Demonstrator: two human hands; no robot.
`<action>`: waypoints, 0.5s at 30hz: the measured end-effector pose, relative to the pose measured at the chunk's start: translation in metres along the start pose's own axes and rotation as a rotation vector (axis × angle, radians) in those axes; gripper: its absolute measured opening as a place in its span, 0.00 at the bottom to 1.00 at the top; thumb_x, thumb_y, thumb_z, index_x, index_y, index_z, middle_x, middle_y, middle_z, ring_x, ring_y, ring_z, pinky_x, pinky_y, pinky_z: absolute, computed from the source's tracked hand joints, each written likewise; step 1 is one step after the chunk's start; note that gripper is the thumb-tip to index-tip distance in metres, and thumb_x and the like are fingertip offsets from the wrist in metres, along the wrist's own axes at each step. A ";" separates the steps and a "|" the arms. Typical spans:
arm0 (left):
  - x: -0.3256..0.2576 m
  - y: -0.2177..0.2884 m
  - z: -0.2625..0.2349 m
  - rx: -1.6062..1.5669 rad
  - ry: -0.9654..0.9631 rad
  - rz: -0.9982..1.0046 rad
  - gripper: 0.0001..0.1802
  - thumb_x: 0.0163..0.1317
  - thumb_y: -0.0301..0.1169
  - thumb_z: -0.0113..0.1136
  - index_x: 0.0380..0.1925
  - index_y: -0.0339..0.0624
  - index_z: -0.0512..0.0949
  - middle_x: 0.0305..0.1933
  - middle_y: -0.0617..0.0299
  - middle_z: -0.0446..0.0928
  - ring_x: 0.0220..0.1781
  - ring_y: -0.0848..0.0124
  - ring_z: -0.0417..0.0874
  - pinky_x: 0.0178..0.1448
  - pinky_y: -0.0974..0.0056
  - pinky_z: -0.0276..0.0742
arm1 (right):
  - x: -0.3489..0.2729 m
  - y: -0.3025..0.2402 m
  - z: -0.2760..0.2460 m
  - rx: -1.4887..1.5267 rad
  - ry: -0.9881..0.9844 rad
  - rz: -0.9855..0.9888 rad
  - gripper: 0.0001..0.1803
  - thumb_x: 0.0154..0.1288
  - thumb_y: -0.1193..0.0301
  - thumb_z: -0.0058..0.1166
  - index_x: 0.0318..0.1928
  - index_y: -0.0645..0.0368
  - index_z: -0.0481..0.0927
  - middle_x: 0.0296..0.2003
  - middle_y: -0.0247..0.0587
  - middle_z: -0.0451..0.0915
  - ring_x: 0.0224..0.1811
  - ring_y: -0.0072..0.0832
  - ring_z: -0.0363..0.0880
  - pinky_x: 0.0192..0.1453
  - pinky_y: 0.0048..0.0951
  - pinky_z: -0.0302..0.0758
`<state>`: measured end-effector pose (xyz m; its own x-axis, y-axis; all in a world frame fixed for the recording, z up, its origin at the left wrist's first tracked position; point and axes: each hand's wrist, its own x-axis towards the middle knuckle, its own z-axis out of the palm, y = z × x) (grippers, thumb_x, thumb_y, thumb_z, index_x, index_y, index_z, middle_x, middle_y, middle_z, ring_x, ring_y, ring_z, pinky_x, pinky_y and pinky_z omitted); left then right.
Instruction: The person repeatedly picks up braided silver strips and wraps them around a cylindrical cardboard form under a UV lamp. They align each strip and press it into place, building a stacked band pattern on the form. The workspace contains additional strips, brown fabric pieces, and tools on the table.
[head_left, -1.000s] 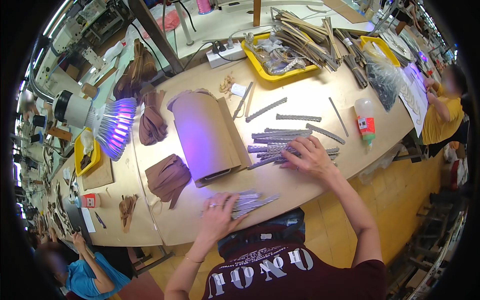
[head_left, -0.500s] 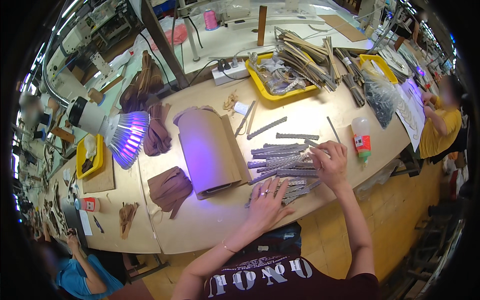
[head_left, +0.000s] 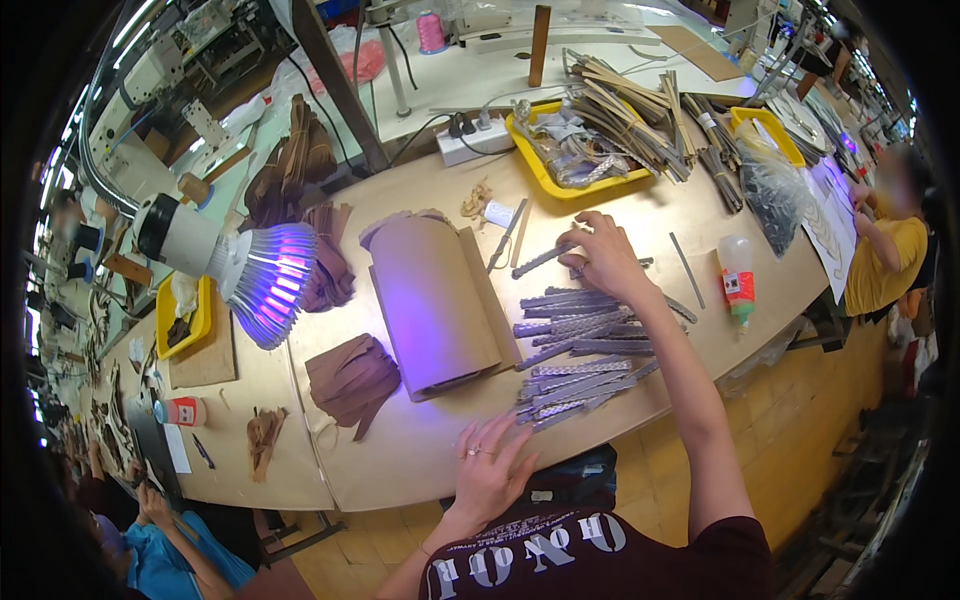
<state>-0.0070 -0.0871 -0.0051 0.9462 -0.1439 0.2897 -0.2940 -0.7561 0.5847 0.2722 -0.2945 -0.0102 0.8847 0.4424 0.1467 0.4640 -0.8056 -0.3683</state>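
My right hand (head_left: 607,258) reaches over the upper part of the work table, with its fingers closed around the right end of a short grey braided strip (head_left: 541,262). Under its palm and wrist another strip is partly hidden. My left hand (head_left: 490,462) hovers by the near table edge, fingers spread, nothing in it. Just above it lies a group of braided strips (head_left: 580,385), some pale and some grey. Beyond that group, a second pile of grey strips (head_left: 572,318) lies side by side, partly covered by my right forearm.
A curved brown board form (head_left: 430,310) stands left of the strips, beside brown strip bundles (head_left: 352,378) and a lit lamp (head_left: 270,275). A glue bottle (head_left: 737,280) is at right. Behind are a yellow tray (head_left: 560,190) and long strip bundles (head_left: 625,115). Co-workers sit at both sides.
My right hand has moved up and left from the strip pile to the separate braided strip. My left hand has lifted off the near strips and drawn back toward me.
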 end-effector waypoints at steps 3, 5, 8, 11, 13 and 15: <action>-0.002 -0.004 0.002 0.003 0.036 -0.020 0.21 0.55 0.33 0.70 0.51 0.46 0.79 0.59 0.57 0.74 0.62 0.60 0.73 0.68 0.51 0.61 | -0.001 0.002 -0.002 -0.006 -0.013 0.012 0.11 0.60 0.63 0.63 0.41 0.53 0.82 0.53 0.42 0.74 0.59 0.41 0.70 0.62 0.43 0.66; 0.003 -0.007 0.001 -0.023 0.035 0.012 0.22 0.55 0.33 0.70 0.51 0.46 0.79 0.59 0.56 0.74 0.61 0.60 0.74 0.67 0.51 0.62 | -0.001 0.001 -0.007 0.023 -0.042 0.018 0.09 0.62 0.65 0.61 0.39 0.54 0.81 0.51 0.40 0.75 0.58 0.39 0.71 0.60 0.42 0.67; 0.014 -0.012 -0.005 -0.017 0.043 0.074 0.22 0.54 0.33 0.70 0.50 0.46 0.79 0.58 0.56 0.75 0.60 0.60 0.75 0.66 0.52 0.64 | -0.002 -0.002 -0.016 0.013 -0.058 0.059 0.08 0.64 0.66 0.59 0.40 0.55 0.80 0.43 0.41 0.79 0.50 0.39 0.75 0.58 0.41 0.68; 0.025 -0.015 -0.014 -0.010 0.030 0.107 0.21 0.55 0.33 0.70 0.50 0.45 0.79 0.58 0.56 0.75 0.59 0.60 0.76 0.65 0.52 0.66 | -0.006 -0.002 -0.026 0.067 -0.043 0.132 0.09 0.65 0.66 0.58 0.41 0.57 0.79 0.35 0.41 0.81 0.42 0.40 0.78 0.56 0.40 0.68; 0.031 -0.016 -0.017 -0.011 0.030 0.119 0.21 0.55 0.33 0.70 0.50 0.45 0.79 0.58 0.56 0.75 0.59 0.61 0.76 0.64 0.52 0.67 | -0.008 0.001 -0.029 0.117 0.124 0.119 0.10 0.66 0.65 0.57 0.42 0.58 0.78 0.31 0.41 0.82 0.38 0.41 0.79 0.54 0.39 0.68; 0.035 -0.016 -0.019 -0.003 0.038 0.117 0.21 0.56 0.34 0.69 0.50 0.46 0.79 0.58 0.56 0.75 0.59 0.61 0.76 0.64 0.52 0.68 | -0.004 0.010 -0.029 0.029 0.175 0.118 0.10 0.66 0.65 0.57 0.42 0.57 0.78 0.34 0.40 0.82 0.40 0.38 0.79 0.54 0.38 0.68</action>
<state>0.0285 -0.0675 0.0102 0.8997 -0.2067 0.3844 -0.4024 -0.7338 0.5474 0.2745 -0.3157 0.0125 0.9284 0.2682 0.2572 0.3571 -0.8353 -0.4179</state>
